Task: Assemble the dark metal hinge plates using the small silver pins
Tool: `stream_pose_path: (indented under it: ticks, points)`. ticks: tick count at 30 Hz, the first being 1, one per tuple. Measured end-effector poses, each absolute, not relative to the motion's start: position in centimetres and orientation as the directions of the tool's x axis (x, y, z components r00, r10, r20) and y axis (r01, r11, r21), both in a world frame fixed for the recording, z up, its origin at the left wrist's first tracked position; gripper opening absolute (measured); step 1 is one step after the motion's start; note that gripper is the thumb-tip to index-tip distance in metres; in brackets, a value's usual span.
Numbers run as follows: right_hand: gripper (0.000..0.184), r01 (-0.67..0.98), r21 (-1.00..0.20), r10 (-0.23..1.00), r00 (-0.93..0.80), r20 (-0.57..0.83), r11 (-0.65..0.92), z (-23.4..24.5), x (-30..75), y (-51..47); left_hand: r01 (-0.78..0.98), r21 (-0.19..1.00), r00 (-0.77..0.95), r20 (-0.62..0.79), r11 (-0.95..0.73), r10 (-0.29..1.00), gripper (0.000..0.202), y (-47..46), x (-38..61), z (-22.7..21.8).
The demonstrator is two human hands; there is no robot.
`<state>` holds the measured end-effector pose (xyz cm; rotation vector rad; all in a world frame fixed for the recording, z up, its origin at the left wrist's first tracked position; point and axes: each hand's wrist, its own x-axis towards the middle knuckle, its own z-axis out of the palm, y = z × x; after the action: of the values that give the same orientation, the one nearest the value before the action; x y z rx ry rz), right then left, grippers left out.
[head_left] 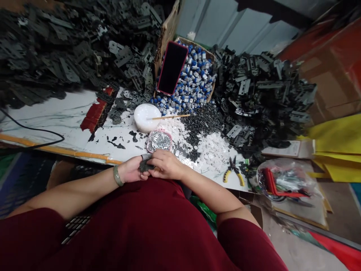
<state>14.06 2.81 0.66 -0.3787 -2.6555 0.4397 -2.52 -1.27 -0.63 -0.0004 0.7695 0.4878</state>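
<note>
A white, marble-patterned work board (53, 116) with orange tape (56, 146) along its near edge fills the middle of the view. Huge heaps of dark grey plastic brackets (262, 94) cover its far left and right, against pale corrugated wall panels (239, 26) and, further right, red and tan cardboard (329, 86) and yellow sheets (338, 139). At the far centre, a cardboard tray (210, 64) brims with blue-and-white cylindrical parts (194, 81), and a phone in a red case (172, 67) leans against them.

Nearer lie scattered white discs (213, 152) and a mound of small dark granules (201, 122). Left of these sit a white bowl (147, 117) with a wooden stick (169, 117) resting on its rim, and a foil-lined container (159, 140). Yellow-and-black pliers (234, 173) lie at the board's near right, with a clear plastic bag (284, 180) of red and metal items beyond its edge.

At the near edge, the person's left hand (131, 169), wearing a green stone bangle (118, 175), and right hand (166, 164) close together, both pinching a small dark grey part (146, 163). Its long axis appears to run roughly near to far, tilted slightly; the fingers hide most of it, so which way it points cannot be told.
</note>
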Motion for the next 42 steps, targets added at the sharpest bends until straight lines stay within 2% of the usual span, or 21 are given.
stream_pose_path:
  ticks: [4,8,13,15,18,20,23,25,27,31,36,42]
  points:
    - [0.023,0.293,-0.455,0.455,-0.839,0.300,0.841,0.5,14.0,2.8,-0.551,0.244,0.430,-0.737,0.798,0.522,0.025,-1.1,-2.2,-0.3]
    - [0.035,0.361,-0.455,0.519,-0.804,0.290,0.814,0.6,13.3,2.1,-0.592,0.312,0.293,-0.776,0.743,0.559,0.025,-0.9,-1.8,0.1]
    - [0.038,0.425,-0.467,0.587,-0.759,0.283,0.775,0.2,12.7,1.4,-0.607,0.381,0.263,-0.731,0.697,0.629,0.017,-1.3,-2.2,-0.3]
    - [0.039,0.424,-0.510,0.607,-0.748,0.268,0.748,-0.1,12.7,1.2,-0.544,0.461,0.273,-0.693,0.701,0.667,0.020,-2.0,-2.7,-0.9]
    - [0.031,0.415,-0.607,0.645,-0.732,0.220,0.678,-0.8,12.7,1.0,-0.389,0.664,0.177,-0.626,0.638,0.759,0.028,-3.3,-4.0,-1.8]
    - [0.025,0.406,-0.696,0.687,-0.705,0.173,0.592,-1.3,12.5,0.8,-0.201,0.821,0.123,-0.521,0.535,0.845,0.033,-4.0,-4.9,-2.0]
    - [0.025,0.360,-0.843,0.760,-0.644,0.085,0.399,-1.8,12.2,0.8,0.193,0.946,0.241,-0.304,0.262,0.922,0.048,-4.1,-5.8,-1.5]
    - [0.027,0.317,-0.922,0.806,-0.592,-0.010,0.222,-2.0,12.2,0.9,0.412,0.910,0.335,-0.192,0.040,0.922,0.043,-3.6,-5.7,-1.1]
    - [0.030,0.259,-0.966,0.817,-0.562,-0.132,0.022,-2.0,12.4,1.2,0.547,0.828,0.380,-0.114,-0.124,0.918,0.026,-2.9,-5.4,-1.0]
    - [0.027,0.100,-0.946,0.746,-0.591,-0.306,-0.309,-2.2,13.0,1.4,0.609,0.743,0.441,-0.028,-0.277,0.897,0.018,-1.9,-4.7,-1.6]
    - [0.021,0.021,-0.905,0.779,-0.500,-0.378,-0.425,-2.9,12.8,1.0,0.619,0.713,0.467,0.001,-0.328,0.884,0.015,-1.8,-4.5,-2.2]
    - [0.020,-0.009,-0.868,0.760,-0.487,-0.430,-0.497,-2.8,12.3,0.8,0.824,0.510,0.380,-0.178,-0.246,0.908,0.012,-2.5,-3.7,-1.2]
